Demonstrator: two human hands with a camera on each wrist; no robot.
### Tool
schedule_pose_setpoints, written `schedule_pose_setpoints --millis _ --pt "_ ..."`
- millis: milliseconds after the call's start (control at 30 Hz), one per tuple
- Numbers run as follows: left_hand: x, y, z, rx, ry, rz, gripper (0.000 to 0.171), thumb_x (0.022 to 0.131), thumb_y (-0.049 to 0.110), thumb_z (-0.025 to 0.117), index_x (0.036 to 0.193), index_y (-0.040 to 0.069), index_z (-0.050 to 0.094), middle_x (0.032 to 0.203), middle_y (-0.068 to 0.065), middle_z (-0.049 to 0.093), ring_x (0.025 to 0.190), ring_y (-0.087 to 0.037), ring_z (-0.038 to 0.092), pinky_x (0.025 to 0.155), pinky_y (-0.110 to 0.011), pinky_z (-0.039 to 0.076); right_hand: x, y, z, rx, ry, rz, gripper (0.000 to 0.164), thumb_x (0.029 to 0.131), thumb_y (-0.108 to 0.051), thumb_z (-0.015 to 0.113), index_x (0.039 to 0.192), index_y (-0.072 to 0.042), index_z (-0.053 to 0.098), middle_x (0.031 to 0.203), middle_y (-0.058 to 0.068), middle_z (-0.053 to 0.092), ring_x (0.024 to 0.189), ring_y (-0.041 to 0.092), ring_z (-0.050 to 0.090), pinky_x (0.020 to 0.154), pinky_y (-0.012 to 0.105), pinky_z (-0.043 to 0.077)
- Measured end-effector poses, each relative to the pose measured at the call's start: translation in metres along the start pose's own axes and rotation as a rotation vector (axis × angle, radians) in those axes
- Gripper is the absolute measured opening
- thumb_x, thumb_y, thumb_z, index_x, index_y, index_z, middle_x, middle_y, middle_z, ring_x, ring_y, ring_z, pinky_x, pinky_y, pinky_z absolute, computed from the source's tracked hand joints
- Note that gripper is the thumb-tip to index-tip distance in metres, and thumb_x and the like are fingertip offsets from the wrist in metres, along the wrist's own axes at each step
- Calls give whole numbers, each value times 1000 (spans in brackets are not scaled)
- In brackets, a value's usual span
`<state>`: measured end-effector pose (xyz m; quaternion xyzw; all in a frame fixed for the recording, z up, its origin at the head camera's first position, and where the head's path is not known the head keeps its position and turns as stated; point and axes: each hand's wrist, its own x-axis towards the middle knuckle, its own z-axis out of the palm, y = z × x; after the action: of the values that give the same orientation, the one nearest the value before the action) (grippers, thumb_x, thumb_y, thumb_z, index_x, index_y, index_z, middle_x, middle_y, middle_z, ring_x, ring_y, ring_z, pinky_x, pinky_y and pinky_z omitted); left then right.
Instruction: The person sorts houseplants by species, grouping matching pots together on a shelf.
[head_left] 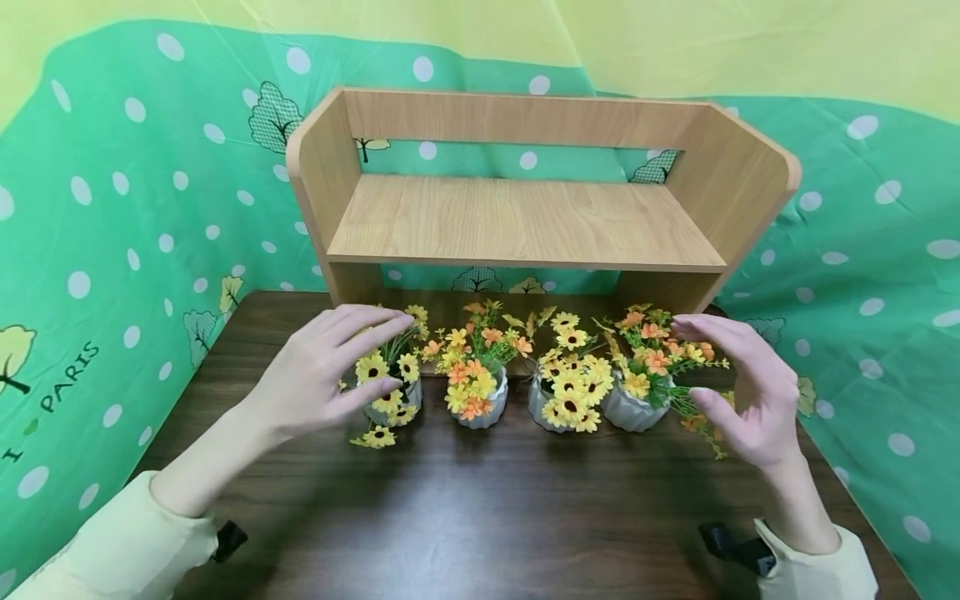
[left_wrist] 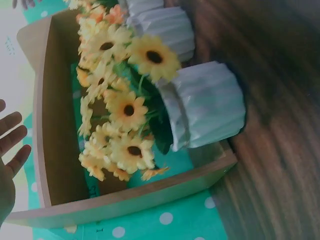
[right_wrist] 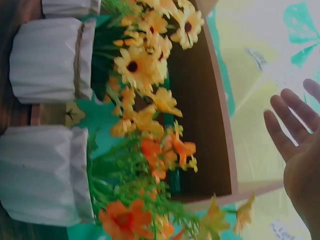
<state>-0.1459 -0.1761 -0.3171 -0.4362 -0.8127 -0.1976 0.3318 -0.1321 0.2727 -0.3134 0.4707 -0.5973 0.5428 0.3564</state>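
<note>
Several potted artificial flowers in white fluted pots stand in a row on the dark table. My left hand point(head_left: 330, 367), fingers loosely extended, hovers at the leftmost pot point(left_wrist: 207, 105), partly covering its yellow dark-centred flowers point(head_left: 372, 367) in the head view. At the other end, my right hand point(head_left: 757, 392) is raised beside the rightmost pot point(head_left: 636, 408), whose orange and yellow flowers point(head_left: 655, 361) reach toward the thumb. Neither hand holds anything. Between them are a pot of orange and yellow flowers point(head_left: 480, 367) and one of yellow flowers point(head_left: 572, 392).
Behind the row stands a wooden desk shelf point(head_left: 525, 221) with a bare upper board and raised sides. A green and yellow printed curtain point(head_left: 150, 208) hangs around the back and sides. The dark wooden table point(head_left: 480, 517) extends in front of the pots.
</note>
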Motion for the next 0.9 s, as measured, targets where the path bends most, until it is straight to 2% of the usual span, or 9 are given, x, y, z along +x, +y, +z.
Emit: schedule_pose_setpoints --millis 333,567,633,733,800,900 --pt "6 -17 -17 -36 89 -157 58 105 58 48 139 15 65 128 -8 70 118 -25 65 98 -37 52 -10 5 -30 8 16 112 45 89 3 70 124 27 55 127 29 67 122 28 66 108 27 52" --pt "10 -28 -33 -60 152 -280 38 102 38 63 129 13 71 120 -8 74 115 -25 65 107 -15 42 -19 12 -44 17 14 162 44 90 8 64 128 26 53 130 29 66 124 28 65 110 27 51" --pt "12 -31 -37 -62 172 -303 32 101 32 66 124 12 73 114 -8 75 109 -23 66 101 -13 43 -22 14 -48 23 13 170 44 90 10 63 129 27 52 130 29 66 124 28 65 109 27 51" --pt "13 -37 -42 -63 164 -368 25 101 26 66 119 11 75 108 -7 76 103 -15 65 92 -7 44 -24 16 -53 25 6 191 45 90 12 61 130 27 50 131 29 65 124 28 65 110 27 51" --pt "14 -40 -44 -65 148 -423 23 102 23 65 117 10 75 106 -6 75 99 -4 62 84 -3 44 -25 16 -57 19 -2 211 45 90 13 60 131 27 49 132 28 65 124 27 65 110 26 50" --pt "14 -44 -47 -73 123 -511 23 103 23 62 117 10 75 106 -6 75 97 10 56 80 -1 44 -27 16 -63 -10 -22 254 46 91 14 58 134 26 48 134 24 65 126 24 65 112 24 48"
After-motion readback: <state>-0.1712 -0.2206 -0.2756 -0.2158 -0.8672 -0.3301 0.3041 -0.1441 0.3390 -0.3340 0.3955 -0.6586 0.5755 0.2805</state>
